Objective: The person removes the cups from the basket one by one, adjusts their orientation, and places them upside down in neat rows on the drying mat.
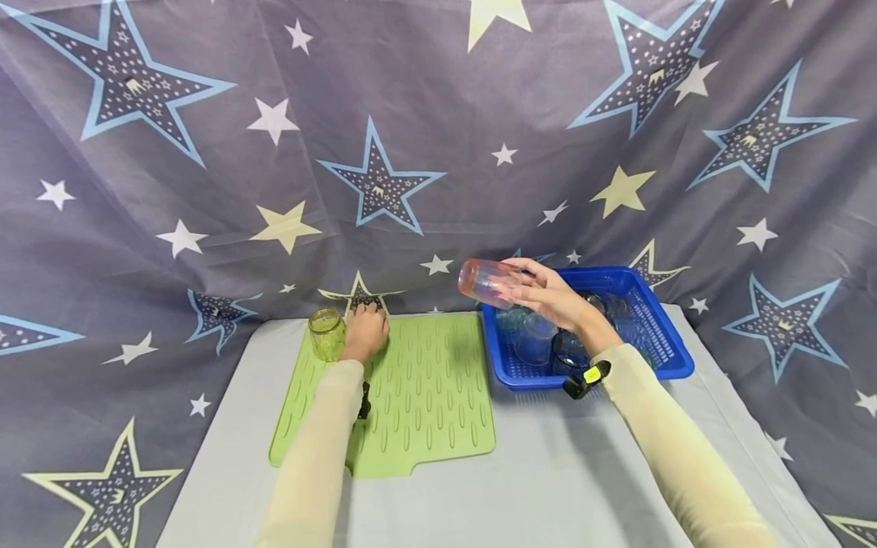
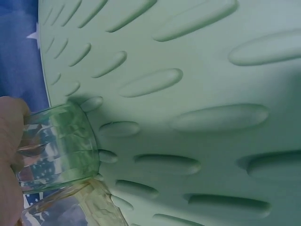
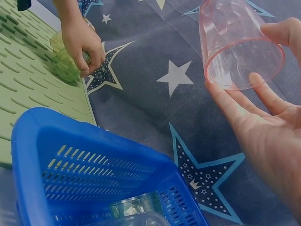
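Observation:
My left hand (image 1: 366, 332) grips a clear green glass (image 2: 70, 141) from above at the far left of the green drying mat (image 1: 425, 403). In the head view that hand hides the glass. Close beside it, a yellow glass (image 1: 326, 335) stands on the mat. My right hand (image 1: 548, 297) holds a pink tumbler (image 1: 489, 280) in the air, left of and above the blue basket's near-left part. The tumbler lies on its side, base pointing left; in the right wrist view, thumb and fingers (image 3: 235, 106) pinch it around the open rim.
The blue plastic basket (image 1: 500, 365) stands right of the mat, with several glasses inside, among them a dark blue glass (image 1: 569, 350) and a clear glass (image 1: 534, 339). A star-patterned cloth (image 1: 425, 91) hangs behind the white table (image 1: 534, 487).

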`<control>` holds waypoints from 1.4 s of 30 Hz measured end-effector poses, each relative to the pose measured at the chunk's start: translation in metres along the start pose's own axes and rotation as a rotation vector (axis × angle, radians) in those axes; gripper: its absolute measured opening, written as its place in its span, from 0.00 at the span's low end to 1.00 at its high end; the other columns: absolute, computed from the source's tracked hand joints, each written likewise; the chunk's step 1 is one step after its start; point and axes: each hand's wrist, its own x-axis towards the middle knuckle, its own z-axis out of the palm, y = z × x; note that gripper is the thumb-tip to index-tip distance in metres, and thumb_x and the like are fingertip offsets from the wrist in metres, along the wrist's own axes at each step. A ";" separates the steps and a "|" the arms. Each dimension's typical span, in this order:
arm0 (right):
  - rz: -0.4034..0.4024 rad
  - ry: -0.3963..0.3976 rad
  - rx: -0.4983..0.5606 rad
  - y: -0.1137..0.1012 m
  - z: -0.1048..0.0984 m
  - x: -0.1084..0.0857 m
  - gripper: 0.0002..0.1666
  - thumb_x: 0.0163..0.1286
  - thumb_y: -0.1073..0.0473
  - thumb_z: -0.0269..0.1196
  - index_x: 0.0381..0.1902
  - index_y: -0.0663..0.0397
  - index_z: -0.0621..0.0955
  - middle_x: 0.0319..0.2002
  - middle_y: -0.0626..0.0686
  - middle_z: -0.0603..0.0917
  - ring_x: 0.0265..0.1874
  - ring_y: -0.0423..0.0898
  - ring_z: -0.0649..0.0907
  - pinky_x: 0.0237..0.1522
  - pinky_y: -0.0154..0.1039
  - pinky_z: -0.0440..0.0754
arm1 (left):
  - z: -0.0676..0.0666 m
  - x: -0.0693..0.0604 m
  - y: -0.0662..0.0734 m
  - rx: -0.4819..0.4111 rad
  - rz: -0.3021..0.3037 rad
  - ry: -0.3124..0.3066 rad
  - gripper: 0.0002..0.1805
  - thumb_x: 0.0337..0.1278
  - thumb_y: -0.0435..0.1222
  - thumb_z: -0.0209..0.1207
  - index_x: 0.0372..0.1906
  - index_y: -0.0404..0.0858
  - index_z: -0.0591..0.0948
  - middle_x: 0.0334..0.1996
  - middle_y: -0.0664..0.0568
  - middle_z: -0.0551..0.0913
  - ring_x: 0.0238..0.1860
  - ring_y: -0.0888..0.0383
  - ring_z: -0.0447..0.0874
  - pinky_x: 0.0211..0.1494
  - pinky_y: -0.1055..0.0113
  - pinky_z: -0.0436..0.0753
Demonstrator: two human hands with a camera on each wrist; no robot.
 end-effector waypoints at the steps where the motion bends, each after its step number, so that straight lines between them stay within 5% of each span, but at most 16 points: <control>1: 0.003 0.002 0.000 0.000 0.000 0.000 0.27 0.72 0.68 0.62 0.66 0.50 0.71 0.62 0.47 0.80 0.57 0.43 0.85 0.58 0.36 0.84 | -0.002 -0.001 0.000 -0.017 -0.002 -0.011 0.19 0.75 0.39 0.49 0.58 0.34 0.82 0.61 0.37 0.78 0.61 0.36 0.73 0.66 0.38 0.70; 8: 0.015 0.021 -0.008 -0.001 0.001 -0.002 0.27 0.73 0.69 0.61 0.66 0.50 0.70 0.62 0.47 0.80 0.57 0.43 0.85 0.57 0.36 0.84 | -0.010 -0.002 0.001 -0.179 -0.009 -0.004 0.15 0.74 0.39 0.53 0.54 0.38 0.85 0.57 0.39 0.80 0.58 0.38 0.73 0.65 0.38 0.67; 15: 0.029 0.041 0.001 0.001 0.004 -0.003 0.26 0.72 0.70 0.60 0.65 0.49 0.71 0.62 0.47 0.80 0.57 0.43 0.85 0.58 0.37 0.84 | -0.025 -0.002 0.011 -0.365 0.022 0.172 0.15 0.72 0.41 0.54 0.54 0.40 0.84 0.58 0.44 0.81 0.61 0.42 0.74 0.66 0.41 0.67; 21: 0.045 0.059 0.045 0.002 0.008 -0.004 0.29 0.70 0.71 0.63 0.66 0.53 0.69 0.59 0.48 0.82 0.55 0.44 0.86 0.55 0.36 0.85 | -0.060 -0.005 0.039 -0.574 0.072 0.378 0.16 0.72 0.41 0.54 0.57 0.40 0.83 0.56 0.45 0.83 0.60 0.44 0.77 0.70 0.44 0.68; 29: 0.038 0.051 0.053 0.002 0.011 -0.002 0.29 0.71 0.73 0.61 0.66 0.54 0.69 0.59 0.47 0.83 0.53 0.44 0.87 0.56 0.36 0.85 | -0.108 -0.018 0.088 -0.705 0.219 0.530 0.20 0.73 0.43 0.52 0.60 0.39 0.81 0.58 0.46 0.83 0.60 0.46 0.78 0.69 0.47 0.70; 33: 0.023 0.031 0.050 0.004 0.013 -0.001 0.27 0.71 0.73 0.60 0.65 0.52 0.71 0.60 0.48 0.82 0.55 0.45 0.86 0.58 0.37 0.84 | -0.121 -0.024 0.108 -0.782 0.281 0.551 0.21 0.73 0.43 0.51 0.63 0.40 0.80 0.59 0.46 0.82 0.62 0.47 0.77 0.70 0.48 0.70; 42: 0.010 0.017 0.038 0.006 0.020 0.005 0.26 0.73 0.75 0.55 0.64 0.49 0.73 0.61 0.49 0.82 0.59 0.43 0.85 0.61 0.36 0.82 | -0.132 -0.029 0.140 -0.928 0.322 0.499 0.24 0.71 0.46 0.52 0.66 0.42 0.78 0.63 0.48 0.79 0.66 0.51 0.74 0.72 0.51 0.71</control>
